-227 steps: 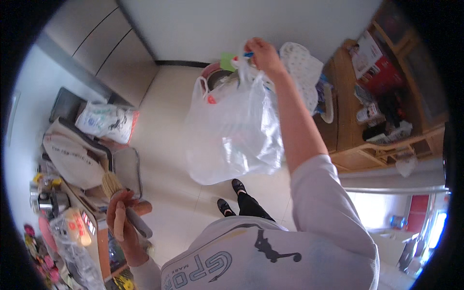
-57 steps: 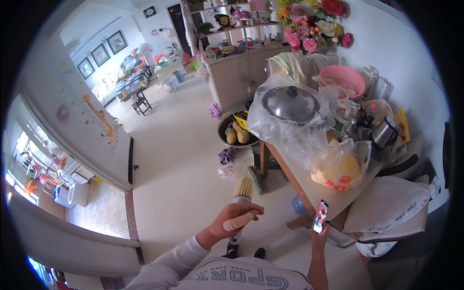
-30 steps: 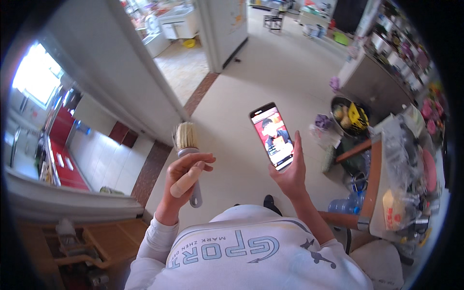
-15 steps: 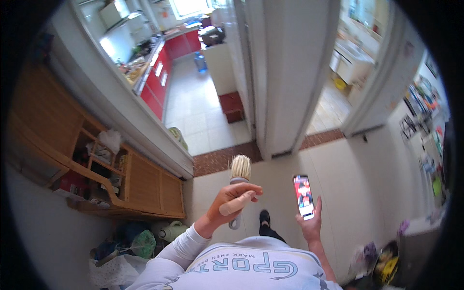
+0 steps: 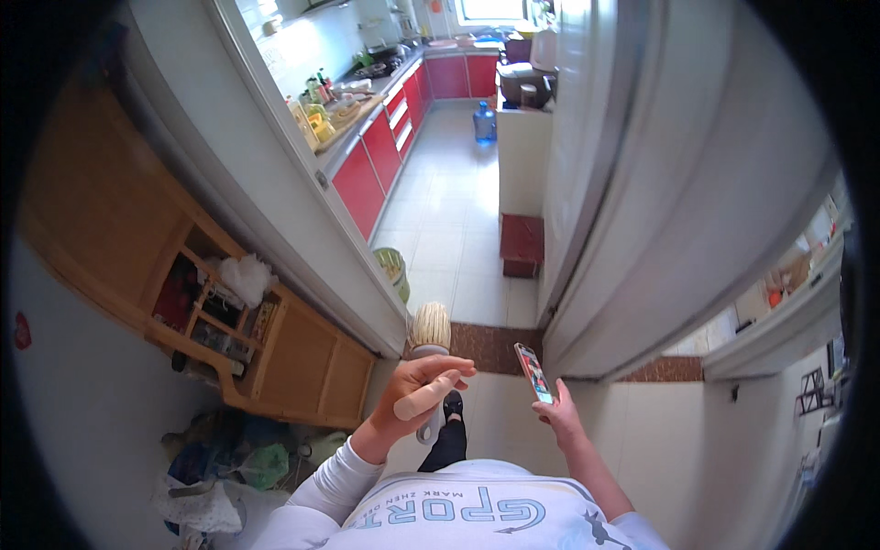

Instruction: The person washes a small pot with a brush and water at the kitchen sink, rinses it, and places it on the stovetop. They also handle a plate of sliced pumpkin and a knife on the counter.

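Note:
My left hand [image 5: 401, 390] is closed around the grey handle of a brush [image 5: 432, 324], whose pale, stiff bristles point up and away from me. A smooth, pale pinkish rod-like piece [image 5: 423, 397] lies across the same hand, its blunt end toward my wrist; I cannot make out what it is. Lower to the right, my right hand [image 5: 566, 420] grips a mobile phone [image 5: 533, 371] by its near end. Its lit screen is tilted and shows a colourful picture.
Ahead, a doorway with a brown stone threshold [image 5: 490, 344] opens into a kitchen with red cabinets [image 5: 360, 188]. A green bin [image 5: 394, 275], a red box [image 5: 522, 240] and a blue water bottle [image 5: 484, 122] stand inside. At left is a wooden cabinet [image 5: 307, 367], with bags [image 5: 264, 466] below it.
My view has turned right to left toward the kitchen doorway, which now sits more central. The phone has come nearer the brush and is more tilted. Both hands keep their hold.

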Available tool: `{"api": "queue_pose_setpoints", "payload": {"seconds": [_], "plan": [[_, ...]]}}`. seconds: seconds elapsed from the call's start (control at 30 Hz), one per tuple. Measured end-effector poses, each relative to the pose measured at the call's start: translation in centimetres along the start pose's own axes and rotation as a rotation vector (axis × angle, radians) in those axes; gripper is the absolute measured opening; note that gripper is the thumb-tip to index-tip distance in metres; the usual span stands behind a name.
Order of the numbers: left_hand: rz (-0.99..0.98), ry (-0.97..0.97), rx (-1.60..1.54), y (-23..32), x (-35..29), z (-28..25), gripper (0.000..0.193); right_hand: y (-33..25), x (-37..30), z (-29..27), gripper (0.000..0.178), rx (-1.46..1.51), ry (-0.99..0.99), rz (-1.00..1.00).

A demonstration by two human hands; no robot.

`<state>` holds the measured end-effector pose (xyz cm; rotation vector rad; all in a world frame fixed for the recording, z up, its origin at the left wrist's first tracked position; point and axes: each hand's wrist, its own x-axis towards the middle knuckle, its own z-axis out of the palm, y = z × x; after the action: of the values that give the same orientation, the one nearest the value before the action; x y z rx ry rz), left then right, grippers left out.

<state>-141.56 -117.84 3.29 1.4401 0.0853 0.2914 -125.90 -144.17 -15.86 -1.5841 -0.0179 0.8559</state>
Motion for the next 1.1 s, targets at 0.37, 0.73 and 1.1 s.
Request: {"api": "queue_pose_setpoints", "payload": {"seconds": [0.37, 0.73, 1.1], "plan": [[0.006, -0.043, -0.073, -1.0, 24.1, -13.3, 0.023, -8.7, 20.9, 2.4, 0.03, 0.281, 0.138, 0.251], [-0.022, -0.092, 0.041, -1.4, 45.9, -23.5, 0.025, -16.8, 38.2, 4.7, 0.11, 0.288, 0.242, 0.341], [0.029, 0.141, 0.014, -0.4, 63.8, -34.9, 0.024, -34.0, 62.9, 11.7, 0.107, -0.165, 0.021, 0.214]]}}
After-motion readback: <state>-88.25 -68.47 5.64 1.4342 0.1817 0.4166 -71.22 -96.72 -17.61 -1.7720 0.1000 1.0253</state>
